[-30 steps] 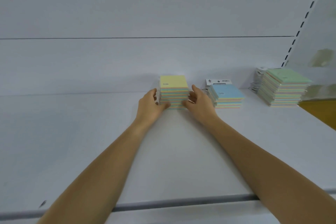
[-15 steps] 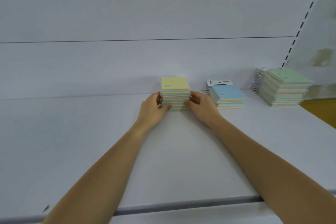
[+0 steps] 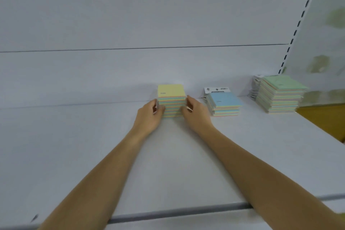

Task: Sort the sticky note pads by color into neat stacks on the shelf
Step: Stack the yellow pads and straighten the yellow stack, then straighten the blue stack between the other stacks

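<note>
3 stacks of square paper pads sit along the back of a smooth, matte white shelf (image 3: 89,155). The yellow-topped stack (image 3: 171,92) stands in the middle, near the flat back panel (image 3: 130,73), its sides showing thin pastel layers of blue, green, yellow and pink. The left hand (image 3: 148,117) clasps its left side and the right hand (image 3: 197,115) its right side, fingers curled against the paper edges and thumbs toward the front. The 2 hands press in from opposite sides and the stack rests on the shelf. Just to the right lies a lower blue-topped stack (image 3: 225,101) with a white printed card (image 3: 216,89) behind it. Farther right, near a slotted metal upright (image 3: 298,22), stands a taller green-topped stack (image 3: 282,87), its layers slightly uneven. A grey strip (image 3: 168,213) runs along the front edge of the shelf.
</note>
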Available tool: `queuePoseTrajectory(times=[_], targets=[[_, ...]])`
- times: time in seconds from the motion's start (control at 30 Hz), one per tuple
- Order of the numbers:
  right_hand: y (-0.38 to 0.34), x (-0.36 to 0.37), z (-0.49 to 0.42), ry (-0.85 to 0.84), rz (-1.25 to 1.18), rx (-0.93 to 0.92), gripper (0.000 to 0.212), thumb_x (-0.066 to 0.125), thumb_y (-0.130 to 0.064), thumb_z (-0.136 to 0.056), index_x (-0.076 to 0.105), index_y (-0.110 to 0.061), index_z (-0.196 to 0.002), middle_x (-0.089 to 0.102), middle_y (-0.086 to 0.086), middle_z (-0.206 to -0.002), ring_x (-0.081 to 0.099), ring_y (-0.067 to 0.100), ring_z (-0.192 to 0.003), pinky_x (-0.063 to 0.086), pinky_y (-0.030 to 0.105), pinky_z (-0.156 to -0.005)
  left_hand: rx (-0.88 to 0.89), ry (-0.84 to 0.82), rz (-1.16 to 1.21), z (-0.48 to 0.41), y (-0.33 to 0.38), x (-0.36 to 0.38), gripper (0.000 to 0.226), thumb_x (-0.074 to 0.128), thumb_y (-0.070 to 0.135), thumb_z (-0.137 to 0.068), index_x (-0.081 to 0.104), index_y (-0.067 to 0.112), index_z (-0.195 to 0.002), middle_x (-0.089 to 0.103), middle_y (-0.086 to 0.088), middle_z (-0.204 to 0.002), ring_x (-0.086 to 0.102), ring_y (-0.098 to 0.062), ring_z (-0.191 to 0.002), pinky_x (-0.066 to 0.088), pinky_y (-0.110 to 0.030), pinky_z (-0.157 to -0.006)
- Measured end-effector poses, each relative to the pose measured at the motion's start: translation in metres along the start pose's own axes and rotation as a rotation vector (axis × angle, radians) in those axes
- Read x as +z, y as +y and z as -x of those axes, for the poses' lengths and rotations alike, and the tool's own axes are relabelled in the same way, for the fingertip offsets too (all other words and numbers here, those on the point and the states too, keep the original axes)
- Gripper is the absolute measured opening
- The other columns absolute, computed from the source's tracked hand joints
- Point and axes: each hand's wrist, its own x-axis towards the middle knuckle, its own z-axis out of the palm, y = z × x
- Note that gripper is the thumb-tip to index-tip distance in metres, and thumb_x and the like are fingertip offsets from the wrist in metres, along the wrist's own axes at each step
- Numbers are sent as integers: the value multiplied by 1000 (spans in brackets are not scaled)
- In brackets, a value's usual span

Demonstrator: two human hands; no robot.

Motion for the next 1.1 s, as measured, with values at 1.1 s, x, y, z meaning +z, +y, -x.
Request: queuePoseTrajectory(times=[1.1], targets=[[96, -132, -18, -201, 196, -54, 58, 51, -10, -89, 30, -7, -143, 42, 15, -142, 42, 28, -128, 29, 24, -101, -38, 70, 85, 2, 117, 128, 51, 65, -1, -78, 50, 1, -126, 59, -18, -127, 60, -29, -112, 44, -26, -95]])
